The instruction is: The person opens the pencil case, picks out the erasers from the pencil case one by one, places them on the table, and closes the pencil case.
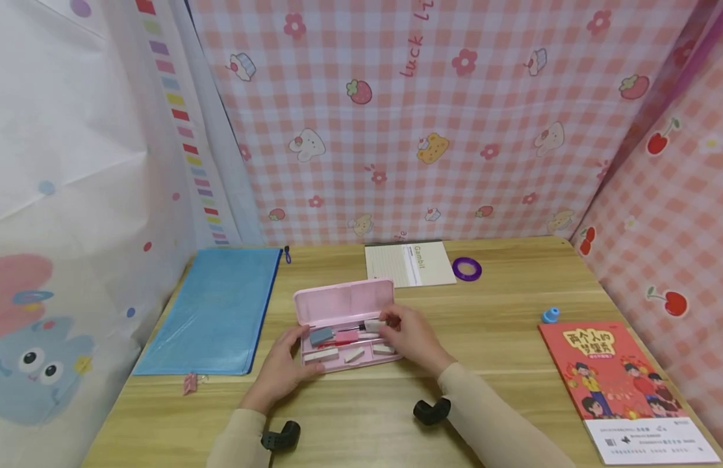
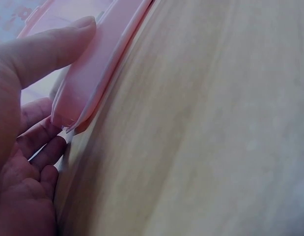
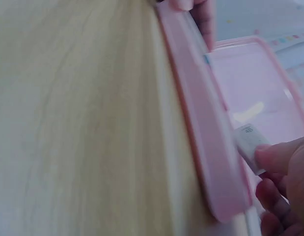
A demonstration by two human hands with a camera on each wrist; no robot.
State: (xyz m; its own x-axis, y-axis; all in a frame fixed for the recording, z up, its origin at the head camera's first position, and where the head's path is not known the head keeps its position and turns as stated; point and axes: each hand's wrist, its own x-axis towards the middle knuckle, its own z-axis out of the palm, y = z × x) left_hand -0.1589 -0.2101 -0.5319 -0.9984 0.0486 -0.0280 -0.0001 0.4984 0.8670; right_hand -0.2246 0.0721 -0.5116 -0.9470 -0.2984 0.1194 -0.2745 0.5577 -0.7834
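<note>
A pink pencil case (image 1: 345, 303) lies with its lid raised at the middle of the table. My left hand (image 1: 282, 365) holds its left end, thumb along the front wall (image 2: 95, 69) and fingers at the end. Over the case's right end, my right hand (image 1: 412, 336) pinches a whitish eraser (image 3: 249, 142) with small dark print between thumb and fingers. Inside the case are a grey-blue block (image 1: 321, 336), a pink block (image 1: 346, 337) and pens partly hidden beneath. Several white pieces, one a long block (image 1: 321, 355), lie in the front compartments.
A blue zip folder (image 1: 212, 312) lies at left, with a small pink item (image 1: 190, 383) by its front edge. Behind the case are a notebook (image 1: 410, 263) and a purple tape roll (image 1: 467, 268). A red booklet (image 1: 615, 377) and a small blue object (image 1: 551, 315) sit at right.
</note>
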